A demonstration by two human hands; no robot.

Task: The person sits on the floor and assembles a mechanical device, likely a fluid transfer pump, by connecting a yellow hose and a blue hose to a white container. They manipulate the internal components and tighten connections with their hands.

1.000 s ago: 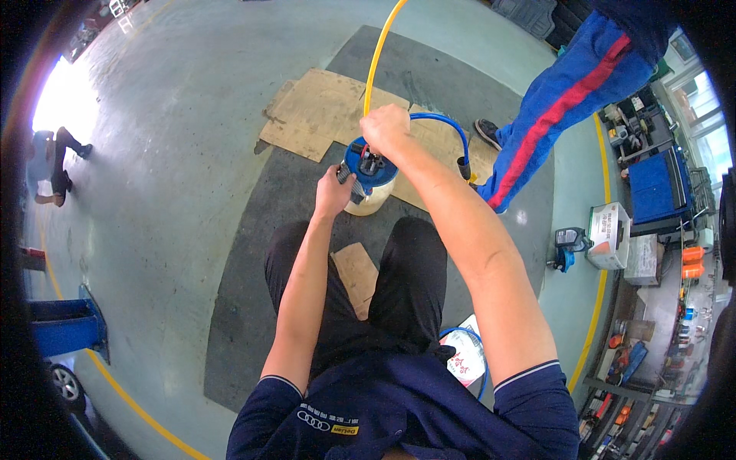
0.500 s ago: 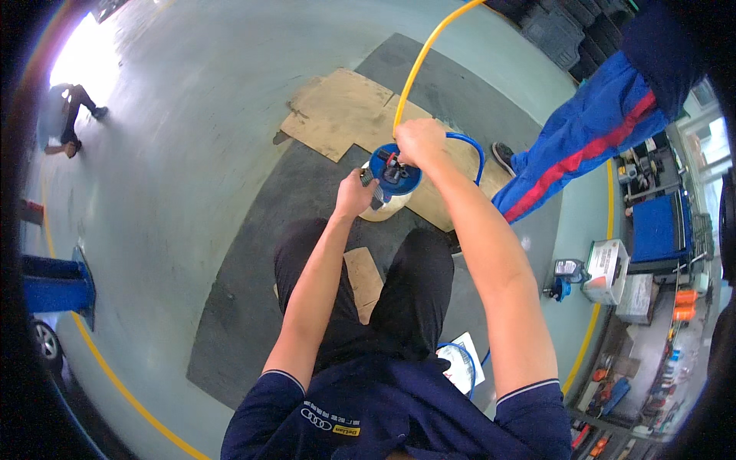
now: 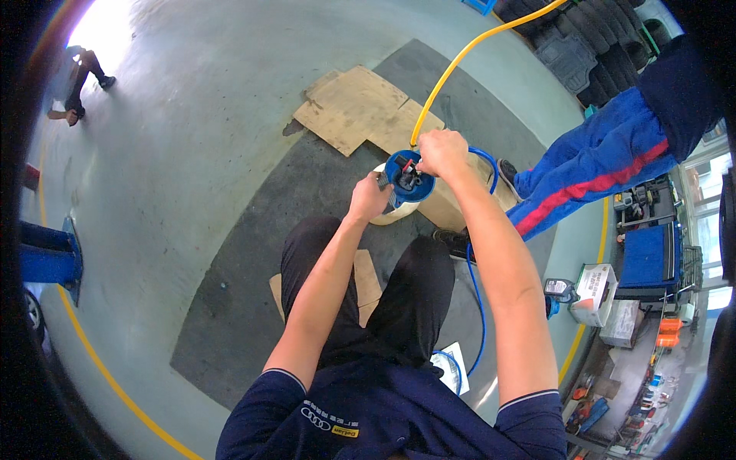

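Now the right hand is gripping the yellow hose atop the blue-capped canister, which is standing on the floor, while the left hand is clasping its side

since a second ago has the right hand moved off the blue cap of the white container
No. The right hand is on the blue cap as before, beside the yellow hose, above the cardboard; only the camera view has shifted.

Grey workshop floor with yellow line; cardboard sheets; stacked tyres; daylight top left.
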